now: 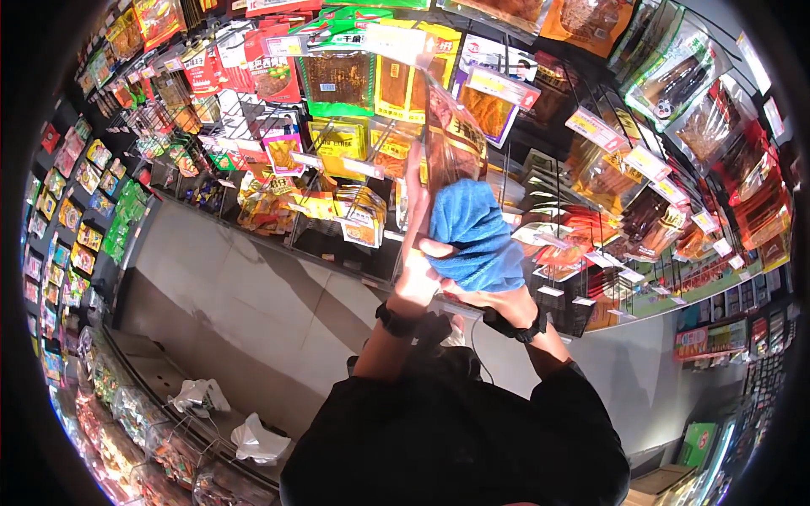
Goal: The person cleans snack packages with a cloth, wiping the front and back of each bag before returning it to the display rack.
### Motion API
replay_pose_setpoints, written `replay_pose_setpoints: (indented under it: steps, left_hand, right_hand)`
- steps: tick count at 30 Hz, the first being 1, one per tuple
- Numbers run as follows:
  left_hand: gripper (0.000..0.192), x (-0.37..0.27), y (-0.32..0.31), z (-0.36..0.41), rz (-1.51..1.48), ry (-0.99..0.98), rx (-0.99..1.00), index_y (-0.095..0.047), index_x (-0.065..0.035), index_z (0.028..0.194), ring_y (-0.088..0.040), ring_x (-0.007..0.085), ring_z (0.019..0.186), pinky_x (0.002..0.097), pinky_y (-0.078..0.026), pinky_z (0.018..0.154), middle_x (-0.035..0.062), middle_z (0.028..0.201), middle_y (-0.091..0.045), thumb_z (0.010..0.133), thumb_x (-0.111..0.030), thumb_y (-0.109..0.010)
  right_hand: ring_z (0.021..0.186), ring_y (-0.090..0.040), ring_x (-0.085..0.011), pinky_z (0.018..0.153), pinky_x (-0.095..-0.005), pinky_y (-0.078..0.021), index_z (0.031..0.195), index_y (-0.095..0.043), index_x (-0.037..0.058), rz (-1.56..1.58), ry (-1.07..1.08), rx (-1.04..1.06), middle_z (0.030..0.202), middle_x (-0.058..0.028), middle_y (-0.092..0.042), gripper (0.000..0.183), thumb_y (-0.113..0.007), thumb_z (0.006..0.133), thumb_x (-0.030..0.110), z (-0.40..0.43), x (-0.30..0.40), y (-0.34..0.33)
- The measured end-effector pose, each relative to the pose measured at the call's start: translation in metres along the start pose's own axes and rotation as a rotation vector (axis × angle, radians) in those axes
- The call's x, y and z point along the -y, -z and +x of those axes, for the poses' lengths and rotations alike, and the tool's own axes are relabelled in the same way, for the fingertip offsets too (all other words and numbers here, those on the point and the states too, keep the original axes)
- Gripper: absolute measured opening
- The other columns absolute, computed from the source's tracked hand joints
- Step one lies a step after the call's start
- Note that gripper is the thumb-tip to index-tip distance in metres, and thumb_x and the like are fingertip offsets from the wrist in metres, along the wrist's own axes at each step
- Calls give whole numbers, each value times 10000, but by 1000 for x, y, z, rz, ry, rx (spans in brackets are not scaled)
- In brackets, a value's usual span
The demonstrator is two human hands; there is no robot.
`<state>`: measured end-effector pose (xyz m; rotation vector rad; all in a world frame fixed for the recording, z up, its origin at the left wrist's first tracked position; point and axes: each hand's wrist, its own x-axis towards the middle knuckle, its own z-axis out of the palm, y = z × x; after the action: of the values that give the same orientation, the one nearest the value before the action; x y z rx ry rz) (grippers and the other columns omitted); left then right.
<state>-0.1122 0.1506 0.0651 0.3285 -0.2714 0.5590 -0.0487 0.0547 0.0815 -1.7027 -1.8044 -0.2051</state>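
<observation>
A clear plastic food package [457, 136] with dark red contents stands upright in front of the hanging goods. My left hand [417, 243] holds it along its left side, fingers stretched up behind its edge and the thumb over a blue cloth [474, 231]. The cloth lies bunched against the lower part of the package. Beneath and behind the cloth is my right hand [484, 296], mostly covered, with its wrist and lower palm in view. Both wrists wear dark bands.
Hooks with packaged snacks [338, 82] and price tags [500, 85] surround the hands. A shelf edge [342, 269] runs below them. Candy bins [171, 452] stand at lower left, near white plastic bags [259, 439]. A green box [698, 444] is at lower right.
</observation>
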Motion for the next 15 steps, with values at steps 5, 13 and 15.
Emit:
replay_pose_setpoints:
  steps: [5, 13, 15]
  left_hand:
    - [547, 3, 15, -1, 330, -86, 47, -195, -85, 1278, -501, 239, 975, 362, -441, 792, 142, 1222, -347, 835, -348, -379]
    - [477, -14, 17, -11, -565, 214, 411, -379, -46, 1182, -539, 226, 782, 343, -454, 635, 131, 1016, -525, 845, -378, -319]
    - [523, -13, 24, -14, -363, 63, 345, -371, -45, 1191, -557, 225, 612, 350, -473, 477, 135, 944, -551, 856, -434, -268]
  right_hand:
    - [1000, -461, -217, 903, -326, -307, 1131, -511, 222, -22, 35, 16, 1040, -12, -529, 391, -516, 764, 355, 7, 1, 2]
    - [992, -467, -209, 899, -324, -313, 1120, -521, 228, -50, 77, 50, 1028, -2, -535, 377, -520, 763, 348, 9, -1, 3]
    - [990, -468, -207, 898, -324, -314, 1117, -523, 229, -46, 92, 64, 1025, 1, -536, 373, -521, 763, 347, 10, 2, 2]
